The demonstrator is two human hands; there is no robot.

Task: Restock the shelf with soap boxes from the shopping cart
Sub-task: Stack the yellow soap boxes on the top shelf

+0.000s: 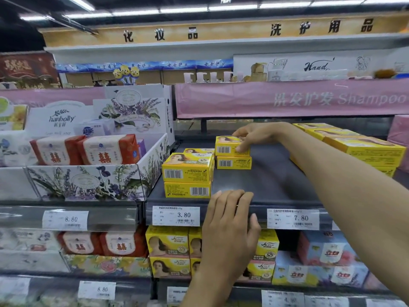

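My right hand reaches deep onto the dark shelf and grips a yellow soap box from above. That box sits on top of a second yellow box. To the left, at the shelf front, stands a stack of two yellow soap boxes, with another box behind it. My left hand is at the shelf's front lip, back towards me, fingers curled over the edge. Whether it holds anything is hidden. The shopping cart is out of view.
Larger yellow boxes are stacked at the shelf's right end. A floral cardboard tray with red-and-white soap packs stands to the left. Price tags line the shelf rail. More yellow soap boxes fill the shelf below. A pink shampoo banner hangs above.
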